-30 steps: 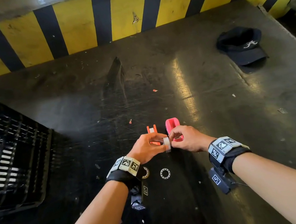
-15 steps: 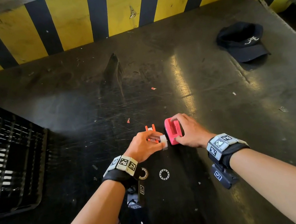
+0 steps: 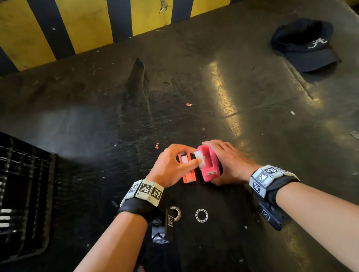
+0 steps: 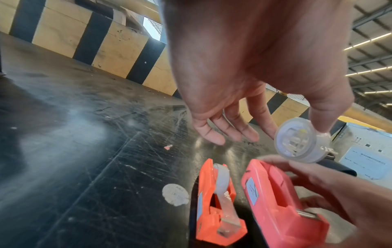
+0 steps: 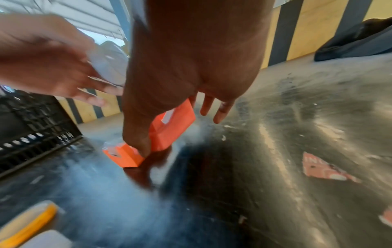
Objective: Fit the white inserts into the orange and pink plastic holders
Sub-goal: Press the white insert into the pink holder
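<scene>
On the dark tabletop an orange holder (image 3: 189, 177) lies with a white insert (image 3: 184, 159) sitting in it. Just to its right stands the pink holder (image 3: 210, 168), which my right hand (image 3: 218, 162) grips, fingers over the far end and thumb at the near end. My left hand (image 3: 195, 156) pinches a second white insert (image 3: 200, 159), a round roll, between thumb and forefinger. The roll hovers at the pink holder's open top. The left wrist view shows this roll (image 4: 297, 142) above the pink holder (image 4: 282, 209), apart from it, with the orange holder (image 4: 214, 209) alongside.
A black slatted crate (image 3: 8, 196) stands at the left. A black cap (image 3: 305, 47) lies far right near the table's edge. Two small rings (image 3: 201, 215) (image 3: 176, 213) lie between my wrists. A yellow-and-black striped wall (image 3: 86, 17) closes the back.
My right hand let go of the white insert and took hold of the pink holder. My left hand carried the insert rightward over the pink holder's open top.
</scene>
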Action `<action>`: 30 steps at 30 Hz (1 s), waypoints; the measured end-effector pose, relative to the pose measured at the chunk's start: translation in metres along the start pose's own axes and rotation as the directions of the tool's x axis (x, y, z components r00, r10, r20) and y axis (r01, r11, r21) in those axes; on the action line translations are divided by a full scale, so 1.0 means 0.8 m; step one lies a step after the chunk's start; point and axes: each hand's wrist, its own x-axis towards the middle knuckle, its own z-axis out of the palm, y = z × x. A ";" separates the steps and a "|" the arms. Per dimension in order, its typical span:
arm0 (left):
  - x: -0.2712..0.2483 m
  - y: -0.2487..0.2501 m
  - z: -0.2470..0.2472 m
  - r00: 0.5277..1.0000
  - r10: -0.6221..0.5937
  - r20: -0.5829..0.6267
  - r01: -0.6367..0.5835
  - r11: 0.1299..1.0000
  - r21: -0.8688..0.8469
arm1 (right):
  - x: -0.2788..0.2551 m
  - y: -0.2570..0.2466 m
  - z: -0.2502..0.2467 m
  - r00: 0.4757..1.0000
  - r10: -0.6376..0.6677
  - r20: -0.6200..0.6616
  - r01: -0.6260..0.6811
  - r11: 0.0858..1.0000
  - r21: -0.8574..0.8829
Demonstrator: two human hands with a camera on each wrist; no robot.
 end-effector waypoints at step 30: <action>0.000 0.020 0.007 0.999 0.032 0.016 -0.035 0.959 0.280 | -0.041 -0.045 -0.029 0.992 -0.091 -0.085 0.101 0.988 0.119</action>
